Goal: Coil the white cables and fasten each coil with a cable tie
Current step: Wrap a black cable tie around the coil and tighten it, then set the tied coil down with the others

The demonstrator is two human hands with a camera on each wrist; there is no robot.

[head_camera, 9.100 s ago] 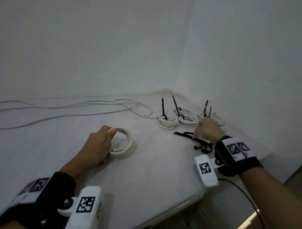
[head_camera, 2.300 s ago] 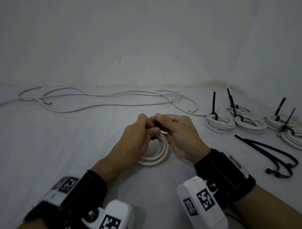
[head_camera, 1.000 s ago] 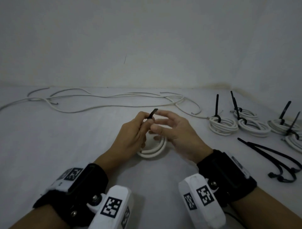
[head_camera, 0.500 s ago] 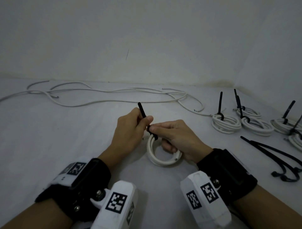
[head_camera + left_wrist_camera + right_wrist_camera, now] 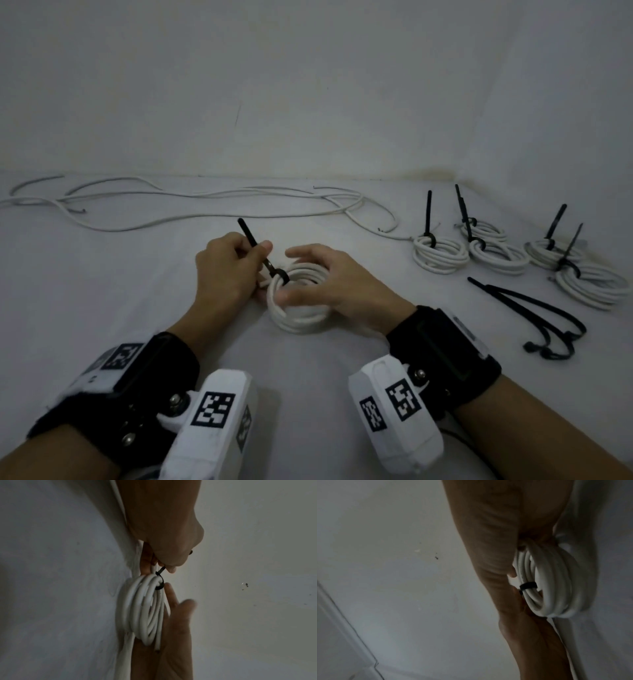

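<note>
A white cable coil point(image 5: 301, 317) lies on the table between my hands. A black cable tie point(image 5: 278, 273) is looped tight round its far left side, and the tail point(image 5: 247, 234) sticks up to the far left. My left hand point(image 5: 260, 254) pinches that tail just above the tie's head; the left wrist view shows the same pinch on the tail point(image 5: 161, 569) above the coil point(image 5: 142, 608). My right hand point(image 5: 287, 274) has relaxed, spread fingers, the thumb inside the coil and the fingers over its far rim. The right wrist view shows the tie band point(image 5: 528, 586) round the coil point(image 5: 553, 582).
Loose white cables point(image 5: 205, 205) trail along the back of the table. Several tied coils point(image 5: 440, 255) point(image 5: 589, 286) with upright tie tails sit at the right, with spare black ties point(image 5: 534, 311) in front of them. Walls close off the back and right.
My right hand has let go of the tie's head and spread its fingers over the coil. The tie loop has drawn tight, and the coil lies flatter on the table.
</note>
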